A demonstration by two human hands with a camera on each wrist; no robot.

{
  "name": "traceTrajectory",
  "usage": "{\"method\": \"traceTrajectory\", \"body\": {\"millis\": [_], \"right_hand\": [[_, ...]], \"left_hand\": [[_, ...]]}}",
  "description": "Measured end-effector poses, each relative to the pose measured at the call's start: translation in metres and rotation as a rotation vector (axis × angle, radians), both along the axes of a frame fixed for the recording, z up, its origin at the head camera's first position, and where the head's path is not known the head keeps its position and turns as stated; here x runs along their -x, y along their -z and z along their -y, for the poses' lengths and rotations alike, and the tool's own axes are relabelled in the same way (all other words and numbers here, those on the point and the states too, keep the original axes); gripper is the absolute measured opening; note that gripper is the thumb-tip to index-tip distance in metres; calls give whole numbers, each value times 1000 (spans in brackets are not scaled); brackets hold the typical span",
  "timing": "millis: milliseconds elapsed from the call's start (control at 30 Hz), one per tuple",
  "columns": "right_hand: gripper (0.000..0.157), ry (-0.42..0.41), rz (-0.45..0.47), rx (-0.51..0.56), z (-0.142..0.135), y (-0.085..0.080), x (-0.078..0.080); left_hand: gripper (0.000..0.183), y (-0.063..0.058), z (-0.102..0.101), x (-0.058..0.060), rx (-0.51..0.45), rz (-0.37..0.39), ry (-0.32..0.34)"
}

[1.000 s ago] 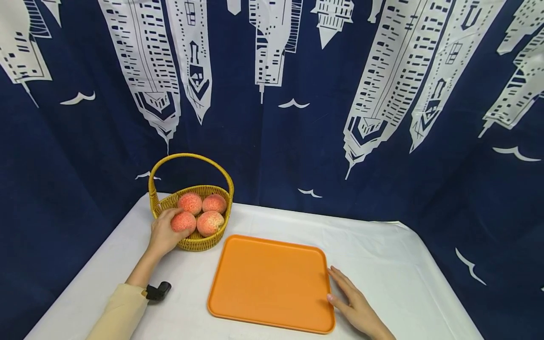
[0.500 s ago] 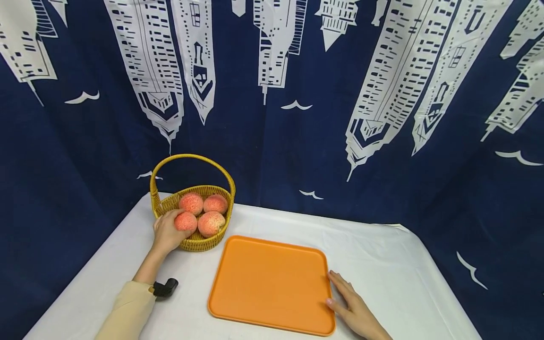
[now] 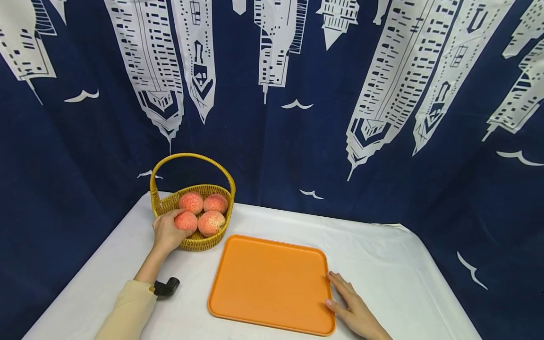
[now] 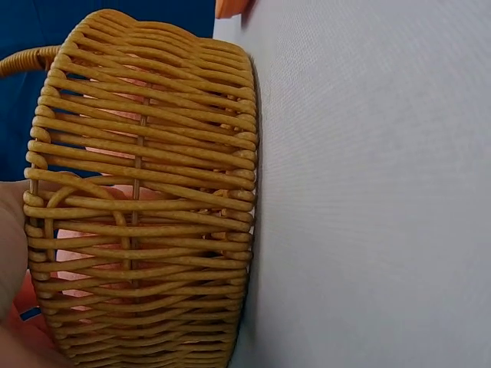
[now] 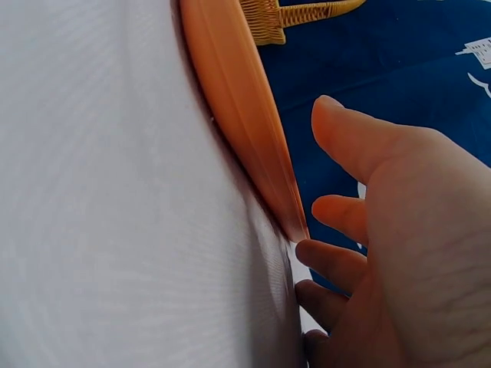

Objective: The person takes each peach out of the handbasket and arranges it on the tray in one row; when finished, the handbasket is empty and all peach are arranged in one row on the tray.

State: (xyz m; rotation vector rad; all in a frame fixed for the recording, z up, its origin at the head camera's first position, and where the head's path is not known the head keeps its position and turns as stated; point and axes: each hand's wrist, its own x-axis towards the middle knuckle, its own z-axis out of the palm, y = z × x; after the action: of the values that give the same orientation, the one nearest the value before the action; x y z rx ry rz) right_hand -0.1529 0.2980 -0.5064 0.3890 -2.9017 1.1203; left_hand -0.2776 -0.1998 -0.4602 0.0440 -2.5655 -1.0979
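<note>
A yellow wicker basket (image 3: 199, 243) with a tall handle stands at the back left, several red-speckled peaches inside it. My left hand (image 3: 167, 231) reaches over its near left rim. Thumb and fingers curve round the front left peach (image 3: 185, 222), which sits among the others. In the left wrist view the woven wall (image 4: 153, 199) hides most of the fruit and fingertips. An orange tray (image 3: 269, 285) lies flat at the middle of the table. Along its right edge is my right hand (image 3: 354, 309), fingers extended and loosely spread, fingertips at the rim. Nothing is held in that hand.
White cloth covers the table (image 3: 382, 264). A dark blue curtain (image 3: 289, 156) printed with white buildings and birds hangs behind and at the sides. A black wrist device (image 3: 166, 287) sits at the left cuff. The basket's handle (image 3: 191, 155) arches above the peaches.
The head view has shifted slightly. My left wrist and forearm have moved a little to the right, with the hand staying at the same peach. The right hand has barely moved beside the tray.
</note>
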Motion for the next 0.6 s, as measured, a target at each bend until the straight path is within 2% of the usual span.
{"method": "traceTrajectory", "body": {"millis": [267,600], "right_hand": [[65,-1,15,-4,1,1,0],[62,0,-42,-14,1,1,0]], "left_hand": [[65,-3,-1,-5,27,-82,-26],[69,-16,-2,-11,-81,-56,-18]]}}
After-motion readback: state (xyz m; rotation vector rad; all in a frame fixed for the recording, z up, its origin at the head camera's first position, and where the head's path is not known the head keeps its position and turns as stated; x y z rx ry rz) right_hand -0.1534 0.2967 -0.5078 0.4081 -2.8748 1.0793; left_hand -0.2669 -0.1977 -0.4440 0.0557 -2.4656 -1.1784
